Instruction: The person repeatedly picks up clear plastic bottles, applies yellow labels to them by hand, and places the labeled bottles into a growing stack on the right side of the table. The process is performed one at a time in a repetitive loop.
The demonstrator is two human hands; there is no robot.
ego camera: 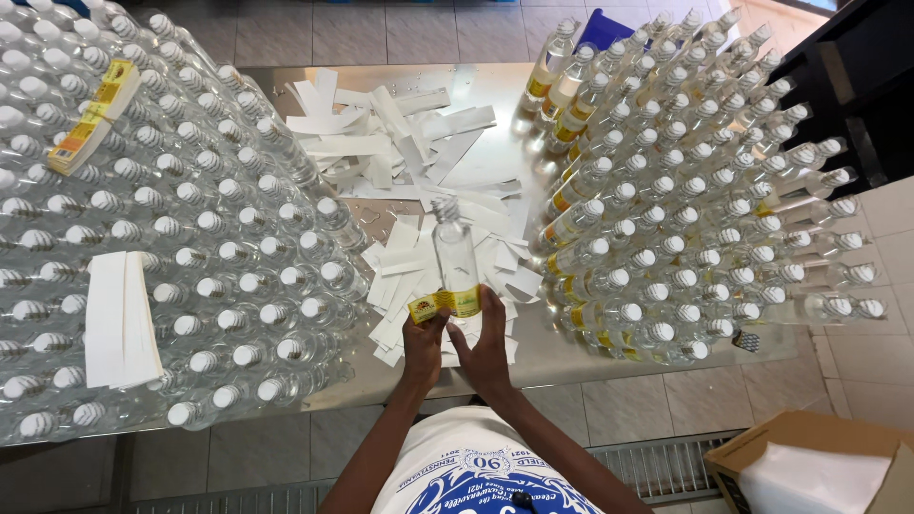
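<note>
Hands of the person meet over the middle of a steel table [495, 90], and between them lies one small clear plastic bottle [455, 249] with a silver screw cap pointing away from the body. The left hand [425, 350] is closed on the bottom of the bottle at its left side, and its fingertips pinch the loose end of a yellow label [440, 305] that sticks out to the left. The right hand [486, 345] lies against the right side of the same bottle, with the thumb and fingers narrow and pressed on the label band where it wraps around the lower part. Both hands are curled, not spread. Under the bottle and the hands lies a heap of white paper backing strips [400, 143], scattered loosely across the middle of the table up to its far edge. At the left side a big crowd of unlabelled bottles [190, 228] stands close together, caps up. On top of them rests a stack of yellow labels [90, 114] near the far corner, and nearer to the person a stack of white strips [119, 319]. At the right side stands another crowd of bottles with yellow labels [685, 190] already on them. On the tiled floor at the lower right stands an open cardboard box [809, 466].
</note>
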